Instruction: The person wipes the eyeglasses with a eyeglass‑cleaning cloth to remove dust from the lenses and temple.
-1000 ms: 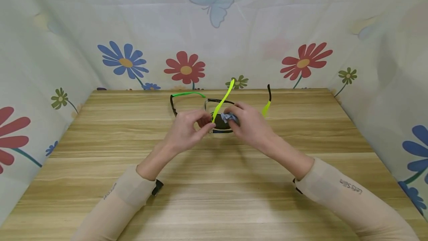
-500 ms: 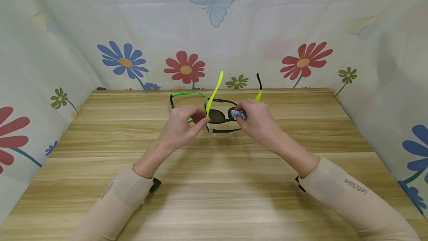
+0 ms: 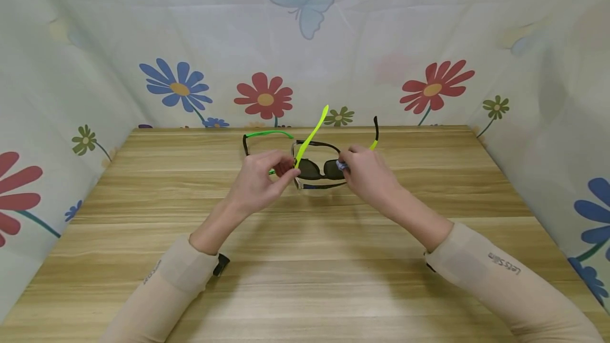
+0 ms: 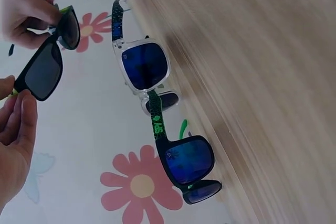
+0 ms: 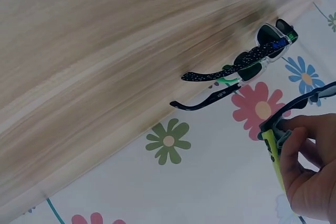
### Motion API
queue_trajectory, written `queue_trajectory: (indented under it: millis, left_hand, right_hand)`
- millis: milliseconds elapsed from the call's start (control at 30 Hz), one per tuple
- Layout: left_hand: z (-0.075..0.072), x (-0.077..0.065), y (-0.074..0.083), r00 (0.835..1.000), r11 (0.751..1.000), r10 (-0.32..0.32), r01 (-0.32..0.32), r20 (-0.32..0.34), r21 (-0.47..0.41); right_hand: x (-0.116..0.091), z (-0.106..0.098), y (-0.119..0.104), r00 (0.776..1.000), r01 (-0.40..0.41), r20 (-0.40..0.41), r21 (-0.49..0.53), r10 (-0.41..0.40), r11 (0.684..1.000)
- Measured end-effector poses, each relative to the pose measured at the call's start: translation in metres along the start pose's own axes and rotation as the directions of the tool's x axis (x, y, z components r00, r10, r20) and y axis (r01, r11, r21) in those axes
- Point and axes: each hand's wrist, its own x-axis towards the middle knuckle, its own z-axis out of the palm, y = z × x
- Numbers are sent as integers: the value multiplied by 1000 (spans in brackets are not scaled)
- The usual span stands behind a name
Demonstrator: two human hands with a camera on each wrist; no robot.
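A pair of black sunglasses [image 3: 310, 169] with yellow-green temples is held above the table, lenses toward the table's near side. My left hand [image 3: 259, 181] pinches it at the left hinge between thumb and fingers. My right hand [image 3: 371, 173] holds a crumpled light-blue cloth [image 3: 341, 165] on the outer part of the right lens. In the right wrist view, the thumb and forefinger press the cloth [image 5: 282, 136] by the frame's corner beside the yellow temple [image 5: 273, 156]. Most of the cloth is hidden behind the fingers.
Behind the held pair, clear-framed sunglasses [image 4: 144, 66] with dark patterned temples stand on the wooden table [image 3: 305, 279]. Left of these are black sunglasses [image 4: 189, 158] with blue lenses and green temples. A flower-printed curtain [image 3: 381, 25] rises at the table's back and sides.
My right hand has moved the cloth from the left lens across to the right lens's outer edge. The held sunglasses have shifted slightly left and changed tilt, with the left hand keeping its pinch.
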Motion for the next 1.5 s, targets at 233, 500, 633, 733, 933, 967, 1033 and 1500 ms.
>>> queue_trajectory:
  millis: [233, 500, 633, 733, 933, 967, 1033, 1500]
  left_hand:
    - [1, -1, -1, 1000, 1000, 2, -2, -1, -1]
    - [1, -1, 0, 1000, 1000, -9, 9, 9, 13]
    - [2, -1, 1, 1000, 1000, -14, 13, 10, 20]
    - [2, -1, 1, 1000, 1000, -17, 17, 12, 18]
    - [3, -1, 0, 1000, 1000, -19, 18, 14, 17]
    - [3, -1, 0, 1000, 1000, -19, 18, 15, 15]
    - [3, -1, 0, 1000, 1000, -21, 20, 17, 11]
    - [2, -2, -2, 999, 999, -40, 40, 26, 14]
  right_hand:
    - [0, 2, 3, 1000, 0, -13, 4, 0, 1000]
    - [3, 4, -2, 1000, -16, 15, 102, 14, 995]
    - [4, 4, -5, 1000, -8, 8, 126, 7, 992]
    - [4, 4, -6, 1000, -1, 5, 124, 0, 992]
    - [2, 6, -3, 1000, -2, 27, 75, 0, 997]
    - [2, 6, -3, 999, -6, 35, 70, 3, 998]
    - [1, 7, -1, 999, -13, 50, 62, 10, 998]
    - [0, 10, -1, 997, -17, 82, 78, 10, 997]
